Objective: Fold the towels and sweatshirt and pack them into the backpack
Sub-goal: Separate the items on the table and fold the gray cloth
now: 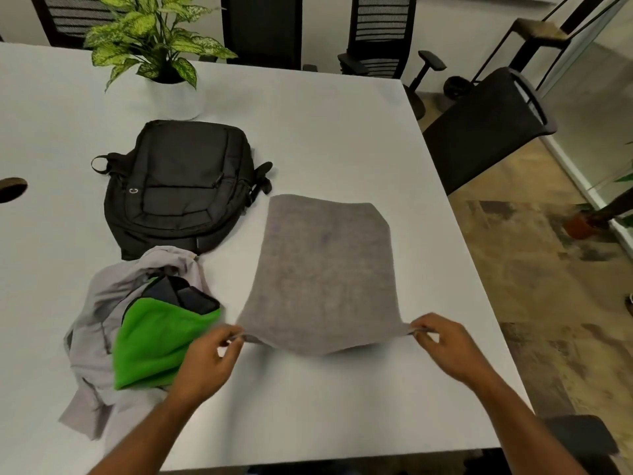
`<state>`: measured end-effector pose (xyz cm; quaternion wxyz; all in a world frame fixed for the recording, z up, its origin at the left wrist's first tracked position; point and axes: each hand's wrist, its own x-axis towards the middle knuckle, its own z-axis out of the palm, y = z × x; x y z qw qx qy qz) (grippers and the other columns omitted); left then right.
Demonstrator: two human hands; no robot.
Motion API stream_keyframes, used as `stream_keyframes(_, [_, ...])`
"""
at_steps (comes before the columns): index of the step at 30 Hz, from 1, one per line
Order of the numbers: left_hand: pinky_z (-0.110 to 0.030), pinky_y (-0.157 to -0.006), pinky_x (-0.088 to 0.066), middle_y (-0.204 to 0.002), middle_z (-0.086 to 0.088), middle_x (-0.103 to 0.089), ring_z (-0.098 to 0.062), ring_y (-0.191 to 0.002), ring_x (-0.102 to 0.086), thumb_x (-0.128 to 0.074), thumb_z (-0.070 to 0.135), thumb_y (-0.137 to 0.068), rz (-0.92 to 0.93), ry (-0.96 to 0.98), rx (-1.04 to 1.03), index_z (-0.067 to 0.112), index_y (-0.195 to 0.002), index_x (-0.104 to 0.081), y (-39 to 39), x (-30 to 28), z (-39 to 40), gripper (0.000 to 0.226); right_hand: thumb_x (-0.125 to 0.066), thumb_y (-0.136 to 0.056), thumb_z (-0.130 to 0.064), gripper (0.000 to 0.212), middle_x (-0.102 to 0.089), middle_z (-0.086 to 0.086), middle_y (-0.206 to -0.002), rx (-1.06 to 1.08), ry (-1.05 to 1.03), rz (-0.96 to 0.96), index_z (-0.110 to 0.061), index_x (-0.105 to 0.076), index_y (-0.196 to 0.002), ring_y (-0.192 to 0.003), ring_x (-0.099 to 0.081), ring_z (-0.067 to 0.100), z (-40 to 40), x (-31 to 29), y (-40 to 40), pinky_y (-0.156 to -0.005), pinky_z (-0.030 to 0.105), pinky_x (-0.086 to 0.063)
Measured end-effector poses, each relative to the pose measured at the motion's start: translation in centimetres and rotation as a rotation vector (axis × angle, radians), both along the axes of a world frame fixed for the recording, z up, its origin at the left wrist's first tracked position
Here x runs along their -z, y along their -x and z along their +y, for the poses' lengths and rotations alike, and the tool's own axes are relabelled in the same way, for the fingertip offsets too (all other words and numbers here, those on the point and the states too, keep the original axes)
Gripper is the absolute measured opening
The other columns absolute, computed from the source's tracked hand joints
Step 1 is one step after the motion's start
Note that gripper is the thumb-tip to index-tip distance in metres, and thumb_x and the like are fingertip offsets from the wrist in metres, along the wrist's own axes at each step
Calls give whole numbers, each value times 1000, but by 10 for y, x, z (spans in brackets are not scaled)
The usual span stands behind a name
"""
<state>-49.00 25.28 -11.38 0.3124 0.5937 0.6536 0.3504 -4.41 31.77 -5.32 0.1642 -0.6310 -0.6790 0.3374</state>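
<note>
Nearest the person, the white surface (342, 406) is bare between the two arms, right up to its near edge. The left hand (209, 359) pinches the near left corner of the gray towel (325, 275). The right hand (445, 347) pinches the near right corner. Both grips are pressed tight on the cloth. The near edge of the towel sags a little between them, and the rest lies flat.

Just left of the towel sits a green towel (161, 341) on top of a crumpled light gray sweatshirt (96, 323). Behind that pile lies the black backpack (178, 186), flat and zipped up, close to the towel's far left corner.

Farther back stands a potted plant (154, 42). The right edge of the surface runs just beside a black chair (486, 128).
</note>
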Motion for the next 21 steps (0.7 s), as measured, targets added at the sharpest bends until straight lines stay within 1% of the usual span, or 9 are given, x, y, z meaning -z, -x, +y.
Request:
stream_keyframes(2, [-25, -71, -56, -93, 23, -72, 2, -83, -68, -55, 48, -91, 73, 92, 99, 39, -93, -70, 6, 22, -13, 18, -67, -95, -8, 34, -71, -23, -96, -58, 76, -66, -42, -68, -95, -96, -65, -5, -12, 17, -2, -86, 23, -54])
stream_keyframes(4, [-29, -70, -55, -87, 23, -71, 3, -79, -66, -57, 46, -90, 164, 186, 182, 49, -88, -66, 14, 39, -23, 10, -65, -98, -14, 27, -69, -22, -103, -100, 194, -140, -41, -68, -99, -95, -64, -5, -22, 27, -4, -90, 21, -53])
stream_keyframes(6, [-33, -74, -56, -81, 20, -70, 0, -80, -65, -55, 48, -89, 246, 264, 255, 52, -83, -65, 19, 49, -31, 12, -63, -100, -20, 19, -68, -18, -105, -118, 325, -199, -38, -69, -103, -94, -63, -2, -31, 33, -5, -86, 14, -50])
stream_keyframes(7, [-31, -81, -55, -80, 17, -71, -4, -82, -65, -55, 49, -89, 274, 299, 286, 48, -83, -68, 21, 49, -33, 14, -63, -100, -21, 17, -68, -16, -105, -130, 380, -224, -35, -71, -105, -93, -64, 1, -34, 36, -5, -83, 13, -50])
stream_keyframes(9, [-13, -93, -42, -81, 11, -73, -16, -90, -67, -59, 42, -90, 315, 352, 352, 33, -85, -77, 21, 45, -34, 20, -62, -99, -18, 20, -69, -13, -104, -175, 473, -283, -30, -75, -110, -90, -64, 6, -39, 41, -7, -79, 13, -50])
stream_keyframes(11, [-8, -91, -35, -89, 12, -76, -14, -96, -68, -67, 32, -92, 348, 370, 428, 26, -95, -82, 22, 44, -33, 16, -62, -97, -13, 24, -69, -12, -103, -229, 548, -330, -32, -74, -105, -88, -64, 8, -43, 43, -6, -74, 12, -48])
stream_keyframes(14, [-11, -80, -39, -95, 17, -73, -4, -95, -65, -69, 32, -94, 399, 437, 529, 26, -103, -81, 23, 46, -34, 16, -63, -93, -8, 29, -70, -10, -104, -291, 616, -368, -34, -74, -100, -91, -63, 11, -49, 46, -4, -74, 13, -46])
stream_keyframes(17, [-14, -78, -42, -93, 16, -70, -2, -93, -62, -68, 37, -91, 419, 547, 606, 25, -102, -80, 25, 48, -35, 20, -64, -92, -7, 31, -70, -9, -109, -325, 664, -382, -36, -72, -100, -96, -63, 11, -55, 51, -2, -81, 14, -46])
stream_keyframes(21, [-18, -82, -44, -98, 15, -65, -3, -93, -59, -68, 52, -79, 425, 657, 724, 24, -102, -77, 23, 48, -39, 37, -66, -90, -8, 38, -67, -6, -128, -388, 795, -429, -22, -73, -124, -115, -61, 15, -60, 59, 2, -99, 22, -47])
